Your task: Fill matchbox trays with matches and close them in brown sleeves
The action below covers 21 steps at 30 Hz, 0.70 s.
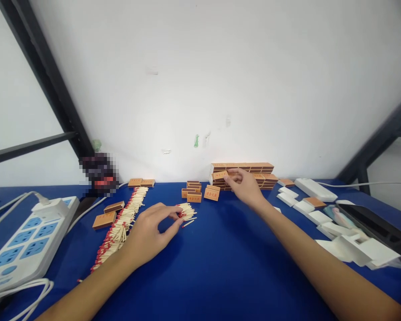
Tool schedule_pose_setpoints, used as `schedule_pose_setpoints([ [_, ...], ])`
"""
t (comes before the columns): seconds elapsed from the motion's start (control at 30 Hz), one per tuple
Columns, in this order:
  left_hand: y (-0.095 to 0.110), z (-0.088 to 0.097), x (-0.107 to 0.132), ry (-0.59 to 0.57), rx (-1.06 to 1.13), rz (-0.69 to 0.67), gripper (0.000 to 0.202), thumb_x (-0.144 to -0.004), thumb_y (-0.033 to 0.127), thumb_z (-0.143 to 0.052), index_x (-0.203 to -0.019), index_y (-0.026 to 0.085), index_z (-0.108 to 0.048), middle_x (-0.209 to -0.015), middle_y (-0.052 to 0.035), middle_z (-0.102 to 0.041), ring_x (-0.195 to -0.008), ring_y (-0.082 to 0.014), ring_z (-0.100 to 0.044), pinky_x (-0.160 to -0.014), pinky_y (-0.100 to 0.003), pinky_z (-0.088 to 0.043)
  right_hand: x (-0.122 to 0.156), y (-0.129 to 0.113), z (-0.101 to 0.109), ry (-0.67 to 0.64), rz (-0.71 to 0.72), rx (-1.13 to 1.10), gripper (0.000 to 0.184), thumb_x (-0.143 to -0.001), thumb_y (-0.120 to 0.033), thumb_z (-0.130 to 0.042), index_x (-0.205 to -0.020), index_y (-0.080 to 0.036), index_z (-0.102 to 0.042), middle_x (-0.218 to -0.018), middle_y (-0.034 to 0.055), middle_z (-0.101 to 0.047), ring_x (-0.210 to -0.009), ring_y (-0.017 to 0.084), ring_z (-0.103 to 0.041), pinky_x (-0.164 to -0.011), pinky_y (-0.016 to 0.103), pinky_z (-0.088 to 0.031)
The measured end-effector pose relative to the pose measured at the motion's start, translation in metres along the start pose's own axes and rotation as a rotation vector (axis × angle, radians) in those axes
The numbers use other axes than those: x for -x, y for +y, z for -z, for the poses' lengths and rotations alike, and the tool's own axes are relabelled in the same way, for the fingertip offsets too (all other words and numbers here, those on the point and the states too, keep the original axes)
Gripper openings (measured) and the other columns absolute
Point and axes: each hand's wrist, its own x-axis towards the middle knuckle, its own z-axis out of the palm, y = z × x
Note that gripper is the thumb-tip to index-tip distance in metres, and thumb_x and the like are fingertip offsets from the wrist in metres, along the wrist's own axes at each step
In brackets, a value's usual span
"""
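Observation:
My left hand [152, 229] reaches over the table with thumb and forefinger closed around the red heads of a small bunch of matches [188, 211]. One loose match [188, 223] lies just below the bunch. At the back, my right hand [242, 185] pinches an orange-brown matchbox [220, 175] in front of a stacked row of matchboxes [265, 178]. Several more small boxes [194, 197] stand between the hands, and another matchbox [212, 193] leans beneath the held one. Left of my left hand runs a long heap of red-headed matches [120, 225].
A white power strip [30, 240] with cables lies at left, near two matchboxes [104, 220]. White inner trays [317, 217], a white rectangular device [316, 189] and a dark object [376, 227] occupy the right. The wall [194, 89] rises behind the blue table [220, 276].

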Motion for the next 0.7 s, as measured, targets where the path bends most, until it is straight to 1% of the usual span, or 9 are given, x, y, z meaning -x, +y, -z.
schedule_pose_setpoints([
  [0.07, 0.0, 0.0, 0.001, -0.01, 0.001, 0.0, 0.017, -0.099, 0.025, -0.066, -0.113, 0.024, -0.075, -0.092, -0.0009, -0.08, -0.088, -0.0175, -0.073, -0.086, -0.033, -0.059, -0.002, 0.006, 0.0, 0.026, 0.053, 0.079, 0.043, -0.089, -0.042, -0.069, -0.12, -0.013, -0.067, -0.073, 0.0035, -0.069, -0.071, 0.022, -0.065, -0.07, 0.037, -0.049],
  [0.13, 0.0, 0.001, 0.001, -0.019, 0.002, -0.009, 0.018, -0.1, 0.025, -0.065, -0.114, 0.024, -0.075, -0.093, -0.0012, -0.079, -0.088, -0.0174, -0.073, -0.085, -0.033, -0.058, 0.0, 0.009, -0.001, 0.045, 0.093, 0.143, 0.043, -0.089, -0.041, -0.068, -0.122, -0.014, -0.067, -0.074, 0.0027, -0.069, -0.072, 0.023, -0.064, -0.073, 0.038, -0.047],
  [0.3, 0.003, 0.001, 0.001, -0.004, 0.012, -0.019, 0.017, -0.1, 0.026, -0.064, -0.112, 0.024, -0.076, -0.092, -0.0027, -0.079, -0.086, -0.0182, -0.072, -0.082, -0.033, -0.059, 0.0, 0.011, -0.004, 0.078, 0.146, 0.251, 0.038, -0.091, -0.041, -0.067, -0.12, -0.016, -0.066, -0.072, 0.001, -0.066, -0.071, 0.023, -0.063, -0.072, 0.036, -0.044],
  [0.4, 0.011, 0.0, -0.003, 0.006, 0.061, 0.038, 0.017, -0.101, 0.029, -0.062, -0.107, 0.024, -0.077, -0.098, -0.0047, -0.079, -0.094, -0.0203, -0.073, -0.087, -0.035, -0.06, -0.001, 0.013, -0.006, 0.088, 0.166, 0.293, 0.034, -0.091, -0.042, -0.068, -0.113, -0.017, -0.066, -0.07, -0.0003, -0.064, -0.07, 0.023, -0.062, -0.07, 0.034, -0.042],
  [0.43, 0.015, -0.001, -0.006, 0.002, 0.088, 0.084, 0.019, -0.101, 0.032, -0.062, -0.109, 0.024, -0.077, -0.103, -0.0054, -0.08, -0.098, -0.0213, -0.073, -0.09, -0.037, -0.06, -0.001, 0.014, -0.006, 0.09, 0.172, 0.304, 0.032, -0.091, -0.042, -0.068, -0.111, -0.018, -0.065, -0.069, -0.0006, -0.063, -0.069, 0.022, -0.062, -0.069, 0.034, -0.042],
  [0.5, 0.025, -0.004, -0.017, -0.076, 0.162, 0.213, 0.029, -0.1, 0.039, -0.064, -0.123, 0.026, -0.075, -0.119, -0.0067, -0.079, -0.109, -0.0243, -0.073, -0.097, -0.041, -0.06, 0.0, 0.016, -0.008, 0.096, 0.185, 0.321, 0.03, -0.091, -0.042, -0.068, -0.11, -0.018, -0.064, -0.068, -0.0012, -0.062, -0.068, 0.022, -0.062, -0.068, 0.033, -0.041],
  [0.6, 0.04, -0.018, -0.048, -0.188, 0.431, 0.433, 0.053, -0.098, 0.05, -0.065, -0.143, 0.023, -0.064, -0.149, -0.0108, -0.065, -0.127, -0.0278, -0.069, -0.108, -0.044, -0.057, 0.0, 0.016, -0.008, 0.1, 0.21, 0.331, 0.03, -0.092, -0.043, -0.068, -0.109, -0.019, -0.064, -0.067, -0.002, -0.062, -0.067, 0.021, -0.062, -0.067, 0.033, -0.041],
  [0.67, 0.046, -0.033, -0.076, -0.149, 0.613, 0.592, 0.054, -0.096, 0.047, -0.068, -0.142, 0.019, -0.064, -0.154, -0.0124, -0.061, -0.14, -0.0281, -0.06, -0.118, -0.042, -0.049, -0.002, 0.014, -0.003, 0.114, 0.23, 0.335, 0.03, -0.093, -0.045, -0.068, -0.109, -0.02, -0.065, -0.068, -0.0016, -0.063, -0.068, 0.021, -0.062, -0.068, 0.033, -0.041],
  [0.7, 0.048, -0.042, -0.091, -0.119, 0.621, 0.633, 0.054, -0.097, 0.048, -0.067, -0.143, 0.019, -0.063, -0.157, -0.0132, -0.058, -0.144, -0.0285, -0.057, -0.12, -0.042, -0.048, -0.004, 0.014, 0.002, 0.137, 0.237, 0.337, 0.029, -0.093, -0.045, -0.067, -0.108, -0.02, -0.065, -0.071, -0.0004, -0.064, -0.07, 0.022, -0.062, -0.069, 0.033, -0.042],
])
